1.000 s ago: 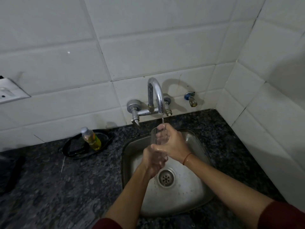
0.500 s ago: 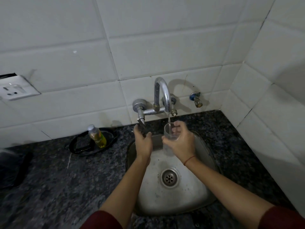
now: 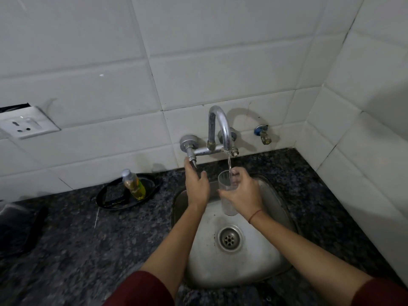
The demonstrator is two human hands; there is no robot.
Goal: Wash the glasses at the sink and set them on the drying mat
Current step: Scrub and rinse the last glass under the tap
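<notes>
Nearest us, our dark red sleeves framed the steel sink, with the drain showing between our forearms.

Up over the back half of the basin, there was the glass: clear, tall, straight-sided and wet. Its base peeked out below the palm. The right grip was wrapped round its far side, a red thread on that wrist. Nothing but that hand touched it.

And here was the change! A second ago both hands were working on the glass. Half a second ago the left had let go and was nearing the tap. Now the left grip was up at the tap lever, thumb and fingers closed about its dark tip.

The glass stood about upright, long axis vertical, mouth up toward the spout. A thin stream of water fell in at the rim beside our fingertips.

Farther left on the dark speckled worktop, a bottle of yellow liquid leaned in a black tray. Behind, on the white tiles, were a socket and a small valve right of the tap.
</notes>
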